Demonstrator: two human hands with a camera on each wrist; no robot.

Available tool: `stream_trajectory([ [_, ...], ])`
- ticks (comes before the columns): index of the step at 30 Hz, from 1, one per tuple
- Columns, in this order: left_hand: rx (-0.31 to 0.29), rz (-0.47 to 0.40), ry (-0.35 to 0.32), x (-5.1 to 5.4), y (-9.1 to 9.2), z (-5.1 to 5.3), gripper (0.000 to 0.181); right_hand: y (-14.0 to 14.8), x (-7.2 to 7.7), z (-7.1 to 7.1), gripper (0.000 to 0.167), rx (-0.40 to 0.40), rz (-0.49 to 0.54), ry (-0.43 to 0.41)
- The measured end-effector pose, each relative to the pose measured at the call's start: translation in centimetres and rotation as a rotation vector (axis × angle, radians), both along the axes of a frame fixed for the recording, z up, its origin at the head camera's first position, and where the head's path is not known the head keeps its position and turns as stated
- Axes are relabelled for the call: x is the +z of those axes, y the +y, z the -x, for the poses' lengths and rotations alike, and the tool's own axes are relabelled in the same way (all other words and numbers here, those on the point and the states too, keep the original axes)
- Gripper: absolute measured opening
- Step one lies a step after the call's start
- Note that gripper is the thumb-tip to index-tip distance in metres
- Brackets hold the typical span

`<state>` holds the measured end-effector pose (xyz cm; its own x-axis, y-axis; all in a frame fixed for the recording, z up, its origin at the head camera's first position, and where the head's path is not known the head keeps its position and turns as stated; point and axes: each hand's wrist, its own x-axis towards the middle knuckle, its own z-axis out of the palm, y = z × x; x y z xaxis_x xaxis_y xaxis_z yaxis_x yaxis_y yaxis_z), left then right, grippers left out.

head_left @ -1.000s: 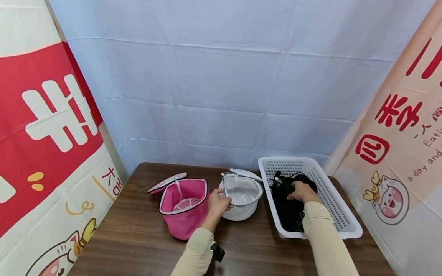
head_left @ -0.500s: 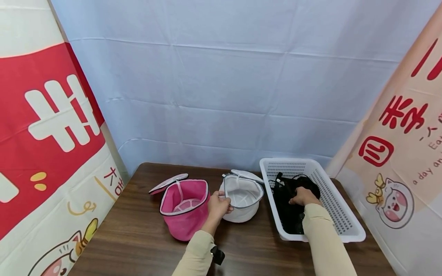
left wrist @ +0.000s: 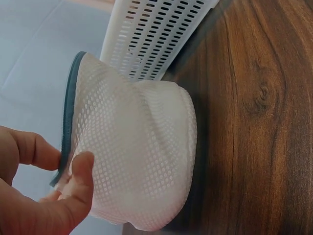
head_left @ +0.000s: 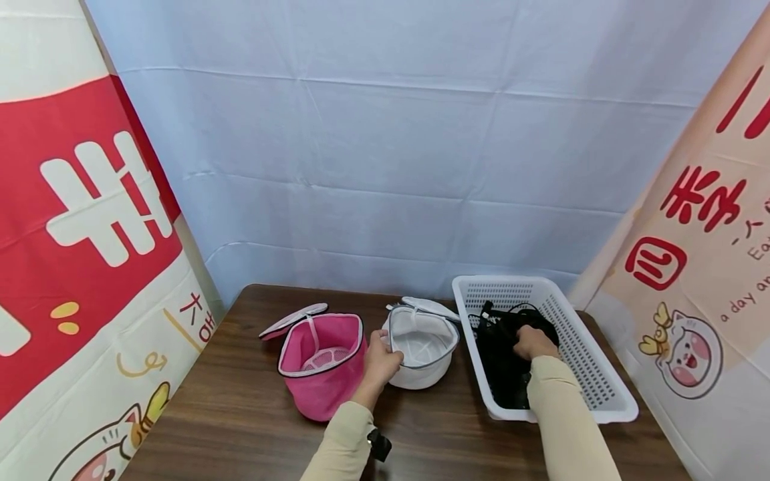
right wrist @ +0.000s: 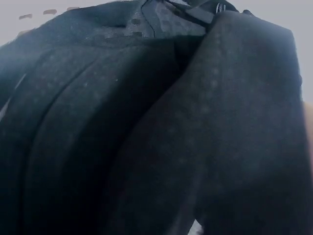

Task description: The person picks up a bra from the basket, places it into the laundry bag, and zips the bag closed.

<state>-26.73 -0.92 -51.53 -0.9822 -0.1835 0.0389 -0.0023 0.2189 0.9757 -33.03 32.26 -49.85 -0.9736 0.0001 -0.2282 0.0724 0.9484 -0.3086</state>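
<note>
My left hand point(head_left: 381, 361) pinches the dark zippered rim of a white mesh laundry bag point(left wrist: 132, 142) between thumb and fingers. The bag point(head_left: 424, 371) stands upright on the table, its round lid point(head_left: 430, 306) folded back and its inside visible. Inside a white perforated basket point(head_left: 601, 384) to the right, my right hand point(head_left: 534, 343) grips a black garment point(head_left: 502, 364) with its fingertips hidden in the cloth. Dark folded fabric point(right wrist: 146, 127) fills most of the right wrist view, with thin strap-like parts at the top.
A pink laundry bag point(head_left: 319, 394) stands left of the white one, unzipped, its lid point(head_left: 295, 319) tipped back. The basket's wall is close beside the white bag. Under everything lies a brown wooden table point(head_left: 228, 401), with a pale blue cloth point(head_left: 385, 147) hanging behind.
My right hand has shifted slightly right and deeper into the black cloth. My left hand stays at the white bag's rim, its fingers slightly repositioned.
</note>
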Motion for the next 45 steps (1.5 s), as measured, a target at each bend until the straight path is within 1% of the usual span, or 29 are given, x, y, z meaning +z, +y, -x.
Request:
stream_trajectory([
  [2, 0.001, 0.029, 0.017, 0.0, 0.0, 0.0, 0.056, 0.0, -0.1, 0.1, 0.02, -0.006, -0.013, 0.014],
  [4, 0.003, 0.053, 0.027, 0.0, -0.1, 0.1, 0.059, 0.1, -0.2, 0.2, 0.026, -0.02, -0.022, 0.026],
  [5, 0.004, 0.063, 0.03, 0.0, -0.1, 0.2, 0.061, 0.1, -0.3, 0.3, 0.026, -0.027, -0.022, 0.026],
  [9, 0.002, 0.094, 0.048, 0.0, 0.0, 0.4, 0.06, 0.2, -0.4, 0.4, 0.011, -0.052, -0.011, -0.002],
  [12, 0.002, 0.098, 0.068, 0.0, 0.0, 0.5, 0.053, 0.3, -0.5, 0.4, 0.012, -0.066, -0.004, -0.021],
  [14, 0.007, 0.085, 0.079, 0.0, 0.0, 0.5, 0.049, 0.4, -0.6, 0.4, 0.013, -0.071, 0.002, -0.022],
  [17, 0.02, 0.043, 0.087, -0.1, 0.0, 0.6, 0.04, 0.3, -0.5, 0.2, 0.011, -0.057, -0.004, 0.012],
  [21, 0.036, -0.038, 0.067, -0.2, 0.0, 0.8, 0.029, 0.2, -0.1, 0.0, 0.005, -0.019, -0.04, 0.053],
  [25, 0.042, -0.085, 0.043, -0.3, 0.1, 0.9, 0.028, -0.1, 0.6, 0.0, 0.007, -0.007, -0.064, 0.052],
  [30, 0.045, -0.116, 0.021, -0.4, 0.2, 1.0, 0.026, -0.3, 1.2, 0.3, 0.02, -0.005, -0.079, 0.085],
  [32, 0.05, -0.121, 0.021, -0.4, 0.2, 1.0, 0.025, -0.2, 1.4, 0.3, 0.022, -0.003, -0.083, 0.106],
  [34, 0.054, -0.118, 0.023, -0.4, 0.2, 1.0, 0.025, -0.1, 1.6, 0.2, 0.02, 0.002, -0.078, 0.114],
  [37, 0.047, -0.111, 0.017, -0.3, 0.1, 0.9, 0.024, -0.1, 2.1, -0.1, 0.007, 0.007, -0.069, 0.133],
  [38, 0.045, -0.111, 0.014, -0.3, 0.1, 0.8, 0.024, -0.1, 2.4, -0.3, 0.008, 0.013, -0.066, 0.143],
  [42, 0.04, -0.12, -0.004, -0.2, -0.2, 0.6, 0.024, -0.4, 3.4, -0.8, 0.035, 0.021, -0.063, 0.17],
  [45, 0.034, -0.127, -0.003, -0.1, -0.4, 0.4, 0.024, -0.5, 3.9, -1.0, 0.042, 0.035, -0.074, 0.192],
])
